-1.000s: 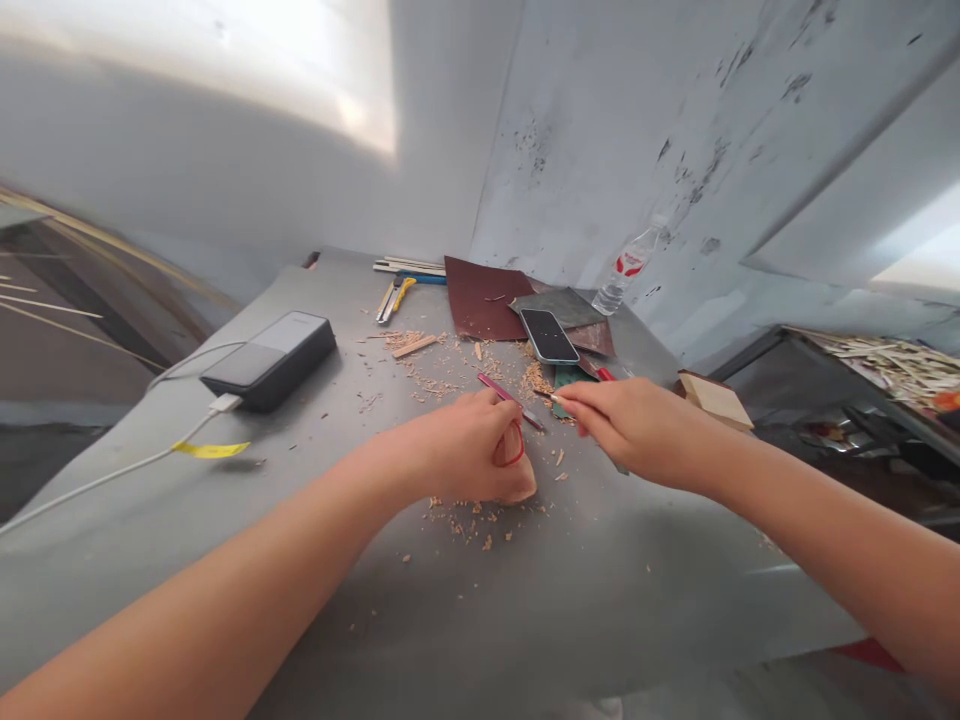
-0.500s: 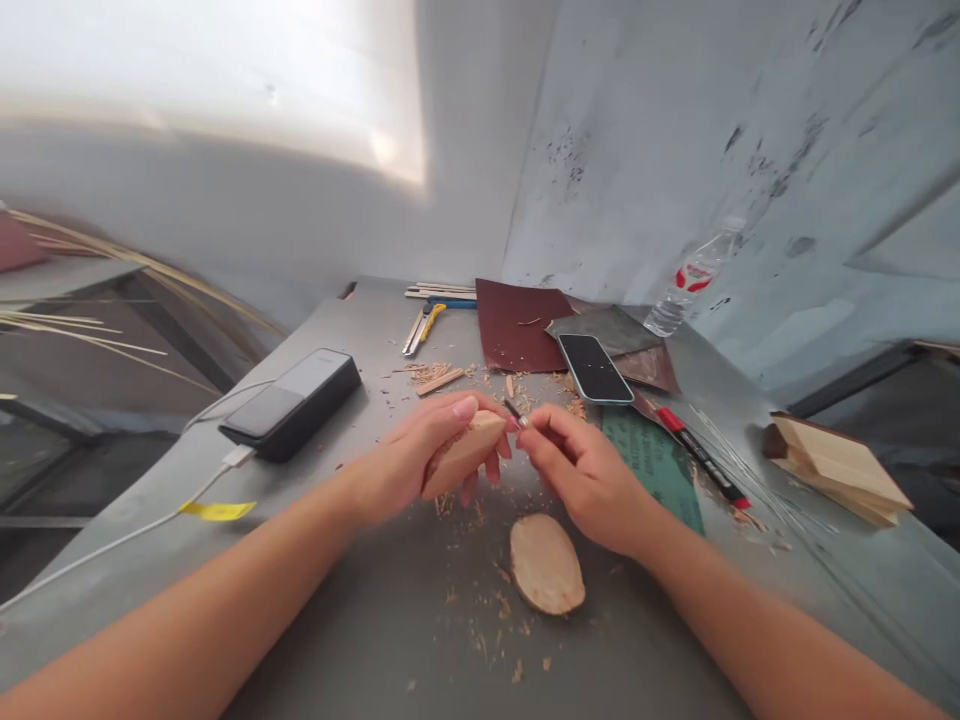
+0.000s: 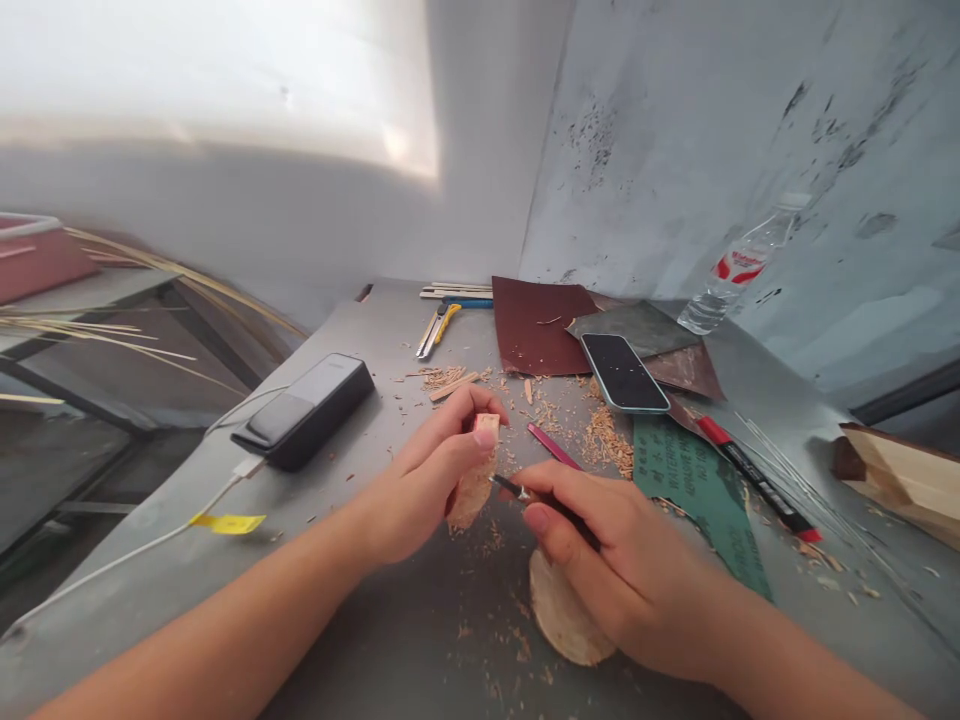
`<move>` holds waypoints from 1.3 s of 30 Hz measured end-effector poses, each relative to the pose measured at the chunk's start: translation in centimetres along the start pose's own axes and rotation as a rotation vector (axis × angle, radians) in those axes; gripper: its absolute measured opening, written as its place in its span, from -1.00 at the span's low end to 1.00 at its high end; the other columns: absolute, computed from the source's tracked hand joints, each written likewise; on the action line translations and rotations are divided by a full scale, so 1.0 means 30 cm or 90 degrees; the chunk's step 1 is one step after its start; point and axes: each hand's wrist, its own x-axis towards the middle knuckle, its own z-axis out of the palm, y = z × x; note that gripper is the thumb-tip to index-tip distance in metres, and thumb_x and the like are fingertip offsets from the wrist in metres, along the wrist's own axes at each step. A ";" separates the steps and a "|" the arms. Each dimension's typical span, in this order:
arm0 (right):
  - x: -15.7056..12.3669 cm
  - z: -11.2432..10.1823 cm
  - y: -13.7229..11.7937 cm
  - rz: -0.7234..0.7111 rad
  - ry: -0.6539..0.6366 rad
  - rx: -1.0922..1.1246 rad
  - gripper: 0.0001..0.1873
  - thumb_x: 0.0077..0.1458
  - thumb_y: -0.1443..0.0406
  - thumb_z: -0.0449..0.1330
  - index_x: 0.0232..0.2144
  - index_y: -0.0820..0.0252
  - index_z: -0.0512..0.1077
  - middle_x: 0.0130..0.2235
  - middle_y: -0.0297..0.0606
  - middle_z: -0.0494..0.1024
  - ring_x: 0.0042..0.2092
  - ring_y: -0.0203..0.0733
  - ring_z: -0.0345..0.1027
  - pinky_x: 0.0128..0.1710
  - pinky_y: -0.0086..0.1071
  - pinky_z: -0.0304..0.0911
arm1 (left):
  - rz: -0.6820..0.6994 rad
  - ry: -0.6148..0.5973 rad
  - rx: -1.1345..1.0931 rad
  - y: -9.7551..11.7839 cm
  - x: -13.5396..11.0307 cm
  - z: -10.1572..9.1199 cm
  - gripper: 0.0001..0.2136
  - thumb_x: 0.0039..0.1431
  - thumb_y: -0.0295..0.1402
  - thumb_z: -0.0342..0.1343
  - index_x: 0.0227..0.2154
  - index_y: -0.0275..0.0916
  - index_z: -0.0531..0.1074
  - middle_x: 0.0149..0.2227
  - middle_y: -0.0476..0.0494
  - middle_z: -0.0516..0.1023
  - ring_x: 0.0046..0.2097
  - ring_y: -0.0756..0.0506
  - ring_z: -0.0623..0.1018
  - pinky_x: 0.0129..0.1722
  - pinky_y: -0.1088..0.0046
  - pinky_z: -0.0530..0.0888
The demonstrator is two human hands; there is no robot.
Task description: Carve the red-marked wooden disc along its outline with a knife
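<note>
My left hand (image 3: 427, 480) is closed around a small piece of pale wood (image 3: 471, 492), thumb on its upper end. The wood's rough, cut face is turned toward my right hand. In my right hand (image 3: 637, 565) is a slim carving knife (image 3: 574, 520) with a dark handle. Its narrow metal tip points left and lies at the wood's edge; whether it touches cannot be told. Partly hidden below my right hand, an oval wooden slice (image 3: 566, 618) rests on the grey table. A magenta strip-like tool (image 3: 553, 446) lies just beyond the knife.
Wood shavings (image 3: 609, 440) litter the table. Around the work lie a black power bank (image 3: 304, 415) with a cable, a yellow box cutter (image 3: 439, 328), brown sandpaper (image 3: 536, 330), a phone (image 3: 624, 372), green sandpaper (image 3: 694, 490), a red-black marker (image 3: 757, 478) and a water bottle (image 3: 739, 270).
The wood has been turned upright, so its rough face now shows. My right hand has come nearer and lower, now covering part of the oval slice and exposing the magenta tool. The view has shifted slightly.
</note>
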 end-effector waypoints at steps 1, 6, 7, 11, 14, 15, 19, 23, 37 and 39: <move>-0.002 -0.002 -0.003 -0.004 -0.002 -0.003 -0.76 0.47 0.23 -0.03 -0.07 0.09 0.43 -0.29 -0.36 0.58 -0.29 -0.26 0.43 -0.27 -0.37 0.25 | -0.002 0.012 0.023 0.000 0.000 0.002 -0.73 0.33 -0.05 0.04 -0.10 -0.10 0.32 -0.36 0.00 0.30 -0.36 -0.07 0.37 -0.40 0.41 0.38; -0.009 -0.016 -0.005 0.006 0.006 -0.014 -0.68 0.48 0.25 -0.04 0.10 0.06 0.45 -0.32 -0.40 0.61 -0.32 -0.28 0.46 -0.31 -0.38 0.26 | -0.019 0.046 0.035 0.010 0.001 0.019 -0.73 0.33 -0.04 0.03 -0.30 -0.14 0.28 -0.43 0.04 0.23 -0.45 -0.02 0.26 -0.47 0.44 0.27; -0.009 -0.017 -0.002 0.007 0.013 -0.018 -0.68 0.48 0.26 -0.03 0.11 0.06 0.45 -0.33 -0.40 0.61 -0.33 -0.28 0.46 -0.32 -0.38 0.26 | -0.026 0.056 0.027 0.010 0.001 0.021 -0.69 0.35 -0.03 0.02 -0.34 -0.15 0.25 -0.44 0.04 0.23 -0.45 -0.01 0.25 -0.47 0.44 0.27; -0.009 -0.015 0.014 -0.033 0.040 -0.040 -0.71 0.40 0.32 0.08 0.07 0.06 0.51 -0.17 -0.36 0.66 -0.23 -0.28 0.50 -0.25 -0.40 0.31 | -0.010 0.088 0.036 -0.003 0.009 0.023 -0.60 0.39 0.03 0.00 -0.42 -0.18 0.23 -0.46 0.03 0.28 -0.45 0.00 0.27 -0.46 0.44 0.25; -0.008 -0.009 0.017 -0.055 0.040 -0.046 -0.69 0.38 0.33 0.11 0.08 0.09 0.53 -0.14 -0.31 0.67 -0.22 -0.29 0.51 -0.24 -0.41 0.34 | 0.005 0.101 0.055 -0.008 0.016 0.021 -0.59 0.40 0.02 -0.01 -0.45 -0.19 0.24 -0.50 0.03 0.29 -0.46 -0.01 0.27 -0.47 0.44 0.22; -0.008 -0.008 0.017 -0.058 0.040 -0.048 -0.68 0.38 0.33 0.11 0.09 0.10 0.54 -0.16 -0.31 0.67 -0.24 -0.29 0.50 -0.25 -0.41 0.34 | 0.001 0.105 0.061 -0.008 0.017 0.022 -0.59 0.39 0.02 -0.01 -0.45 -0.19 0.24 -0.51 0.04 0.28 -0.46 0.00 0.26 -0.48 0.44 0.21; -0.007 -0.009 0.019 -0.082 0.038 -0.057 -0.66 0.38 0.33 0.12 0.10 0.14 0.57 -0.23 -0.27 0.65 -0.29 -0.28 0.48 -0.28 -0.39 0.34 | -0.015 0.134 0.093 0.001 0.019 0.026 -0.59 0.37 0.01 0.00 -0.48 -0.18 0.22 -0.53 0.06 0.21 -0.47 0.00 0.21 -0.49 0.44 0.19; -0.007 -0.017 0.022 -0.115 0.031 -0.077 -0.63 0.38 0.35 0.10 0.13 0.16 0.57 -0.23 -0.24 0.62 -0.27 -0.25 0.46 -0.28 -0.37 0.35 | -0.002 0.168 0.093 0.004 0.019 0.027 -0.58 0.36 0.00 0.01 -0.51 -0.17 0.17 -0.53 0.05 0.18 -0.46 0.00 0.19 -0.47 0.43 0.20; -0.010 -0.018 0.045 -0.095 0.143 -0.157 -0.65 0.42 0.32 0.09 0.14 0.11 0.54 -0.12 -0.21 0.68 -0.15 -0.17 0.55 -0.09 -0.28 0.44 | -0.042 0.164 0.103 0.010 0.029 0.019 -0.58 0.34 -0.02 0.00 -0.53 -0.16 0.12 -0.56 0.07 0.12 -0.50 0.01 0.15 -0.50 0.44 0.14; -0.011 -0.029 0.043 -0.090 0.126 -0.163 -0.66 0.42 0.31 0.09 0.11 0.11 0.56 -0.14 -0.23 0.69 -0.17 -0.18 0.56 -0.10 -0.28 0.44 | -0.050 0.165 0.106 0.013 0.027 0.023 -0.58 0.34 -0.01 -0.01 -0.53 -0.15 0.12 -0.57 0.06 0.12 -0.51 0.01 0.16 -0.51 0.44 0.14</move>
